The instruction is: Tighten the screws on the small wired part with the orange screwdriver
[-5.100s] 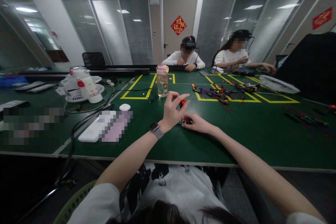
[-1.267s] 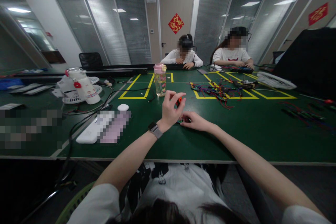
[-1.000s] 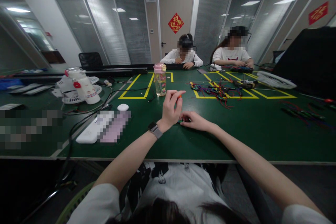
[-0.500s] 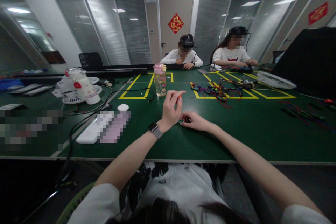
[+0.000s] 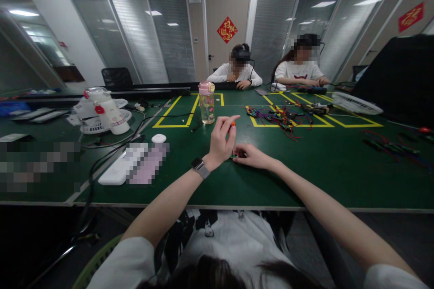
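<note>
My left hand (image 5: 222, 137), a watch on its wrist, is raised above the green table with its fingers curled round a slim tool. Only the tool's orange end (image 5: 233, 124) shows between the fingers; the rest is hidden. Low on the table, my right hand (image 5: 250, 155) is closed, thumb and fingers pinching a small green piece (image 5: 233, 156) that looks like a circuit board. Most of that piece is covered by the fingers. The two hands are close together, the left above and slightly left of the right.
Beyond my hands stands a pink-lidded bottle (image 5: 206, 104). Tangled wired boards (image 5: 280, 117) lie to the right, among yellow tape lines. A white power bank (image 5: 117, 169), a white round case (image 5: 158, 138) and a white jug (image 5: 111, 115) are on the left. Two people sit opposite.
Both of my hands stay in nearly the same place, with the left hand's fingers shifted very slightly. Across the table, one person's hand has risen a little.
</note>
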`<state>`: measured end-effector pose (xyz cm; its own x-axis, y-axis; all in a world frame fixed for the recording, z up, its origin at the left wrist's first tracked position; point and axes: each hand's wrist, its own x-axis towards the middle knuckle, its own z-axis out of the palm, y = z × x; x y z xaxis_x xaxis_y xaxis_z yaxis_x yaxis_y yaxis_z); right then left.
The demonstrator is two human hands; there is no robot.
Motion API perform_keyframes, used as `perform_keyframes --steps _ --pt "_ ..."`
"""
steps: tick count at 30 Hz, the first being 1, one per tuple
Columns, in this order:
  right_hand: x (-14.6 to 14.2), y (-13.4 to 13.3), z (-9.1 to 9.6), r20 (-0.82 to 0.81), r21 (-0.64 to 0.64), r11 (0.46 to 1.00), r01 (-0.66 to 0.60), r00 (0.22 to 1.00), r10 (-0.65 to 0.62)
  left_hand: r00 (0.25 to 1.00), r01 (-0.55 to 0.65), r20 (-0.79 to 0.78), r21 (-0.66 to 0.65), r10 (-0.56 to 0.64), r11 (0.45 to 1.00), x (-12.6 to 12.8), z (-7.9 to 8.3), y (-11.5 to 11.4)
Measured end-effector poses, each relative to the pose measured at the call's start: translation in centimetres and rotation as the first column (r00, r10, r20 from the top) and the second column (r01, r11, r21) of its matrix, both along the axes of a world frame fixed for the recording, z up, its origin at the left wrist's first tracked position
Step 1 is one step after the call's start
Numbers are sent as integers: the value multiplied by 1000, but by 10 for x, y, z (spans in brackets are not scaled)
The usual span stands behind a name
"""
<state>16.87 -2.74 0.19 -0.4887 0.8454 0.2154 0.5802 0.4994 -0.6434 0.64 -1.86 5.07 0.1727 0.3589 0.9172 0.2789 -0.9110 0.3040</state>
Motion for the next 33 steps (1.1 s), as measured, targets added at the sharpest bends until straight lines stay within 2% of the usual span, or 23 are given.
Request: perform_keyframes --steps 16,33 --pt "0 0 0 3 9 1000 -12 1000 12 999 -37 -26 5 37 999 0 -1 0" --pt "0 0 1 11 27 1000 -10 1000 10 1000 11 -22 -13 -11 1000 0 -1 0"
